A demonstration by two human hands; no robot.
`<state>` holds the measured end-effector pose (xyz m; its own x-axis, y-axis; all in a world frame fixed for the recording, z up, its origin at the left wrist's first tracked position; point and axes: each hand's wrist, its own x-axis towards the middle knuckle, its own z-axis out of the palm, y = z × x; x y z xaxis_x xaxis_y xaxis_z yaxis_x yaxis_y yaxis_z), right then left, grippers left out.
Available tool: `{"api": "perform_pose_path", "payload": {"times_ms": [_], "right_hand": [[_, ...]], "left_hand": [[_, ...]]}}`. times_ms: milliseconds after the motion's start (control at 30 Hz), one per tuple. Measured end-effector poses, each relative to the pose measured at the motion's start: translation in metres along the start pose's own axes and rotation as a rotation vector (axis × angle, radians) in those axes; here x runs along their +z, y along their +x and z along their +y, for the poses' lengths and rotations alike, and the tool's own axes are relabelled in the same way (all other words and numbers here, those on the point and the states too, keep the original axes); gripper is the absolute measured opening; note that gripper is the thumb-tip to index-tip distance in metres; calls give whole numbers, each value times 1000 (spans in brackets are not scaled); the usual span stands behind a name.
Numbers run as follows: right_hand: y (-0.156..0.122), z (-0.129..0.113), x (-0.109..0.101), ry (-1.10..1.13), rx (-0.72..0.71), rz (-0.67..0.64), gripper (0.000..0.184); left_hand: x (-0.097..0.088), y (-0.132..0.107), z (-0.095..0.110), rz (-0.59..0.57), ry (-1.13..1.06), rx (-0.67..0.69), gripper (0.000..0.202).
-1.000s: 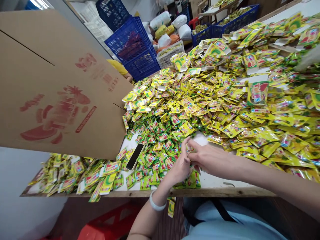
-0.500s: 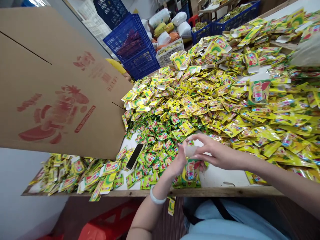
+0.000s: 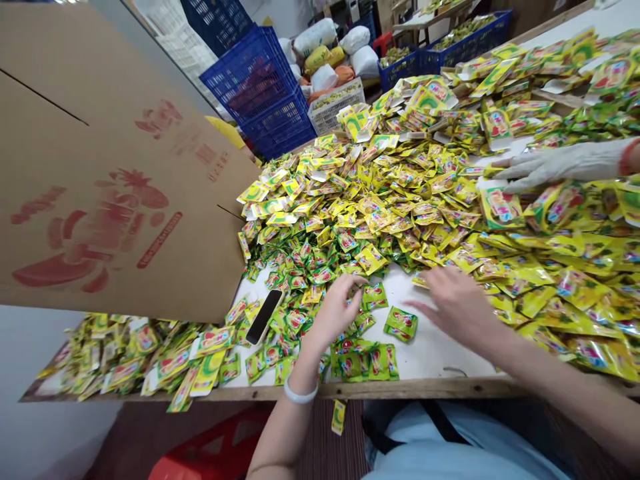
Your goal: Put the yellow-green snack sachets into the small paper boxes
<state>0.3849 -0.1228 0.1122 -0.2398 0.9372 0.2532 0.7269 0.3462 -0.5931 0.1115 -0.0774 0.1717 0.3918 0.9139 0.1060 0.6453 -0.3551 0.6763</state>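
Note:
My left hand (image 3: pixel 340 308) hovers at the edge of the green candy packets (image 3: pixel 320 273), fingers curved, thumb apart. Nothing shows in its grasp. Across a patch of white tabletop, my right hand (image 3: pixel 457 308) is beside the yellow packets (image 3: pixel 530 277), thumb and fingers apart. It is slightly blurred, and its fingertips are close to a yellow packet. Between my hands lies a single green packet (image 3: pixel 401 324). Several more green packets (image 3: pixel 367 361) lie in a row near the table's front edge.
Another person's gloved hand (image 3: pixel 565 167) reaches in from the right over a printed yellow box (image 3: pixel 501 205). A large carton (image 3: pixel 115 173) stands at the left. A phone (image 3: pixel 264 317) lies among packets. Blue crates (image 3: pixel 273 87) are stacked behind; a red stool (image 3: pixel 200 447) is below.
My hands have separated and no longer hold the printed TUNS packet with the whitish opening. The single green packet now shows between them. A gloved hand has come in at the right.

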Motion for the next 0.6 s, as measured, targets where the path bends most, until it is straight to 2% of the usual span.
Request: {"api": "perform_pose_path", "payload": {"times_ms": [67, 133, 200, 267, 333, 400, 467, 600], "right_hand": [[1, -26, 34, -190, 60, -114, 32], [0, -50, 51, -241, 67, -252, 25], [-4, -64, 51, -186, 49, -345, 17], [-11, -65, 44, -91, 52, -380, 14], [-19, -57, 38, 14, 88, -375, 13], [-24, -44, 35, 134, 144, -339, 7], [-25, -33, 30, 289, 206, -271, 5], [-12, -20, 13, 669, 314, -104, 22]], "left_hand": [[8, -4, 6, -90, 63, 65, 18], [16, -5, 10, -143, 91, 91, 19], [23, -2, 11, -181, 97, 103, 20], [30, 8, 8, -176, 139, 119, 21], [36, 22, 1, -101, 240, 133, 23], [41, 37, -8, -7, 362, 139, 40], [43, 49, -17, 24, 441, 145, 53], [37, 53, -28, -13, 383, 81, 40]]}}
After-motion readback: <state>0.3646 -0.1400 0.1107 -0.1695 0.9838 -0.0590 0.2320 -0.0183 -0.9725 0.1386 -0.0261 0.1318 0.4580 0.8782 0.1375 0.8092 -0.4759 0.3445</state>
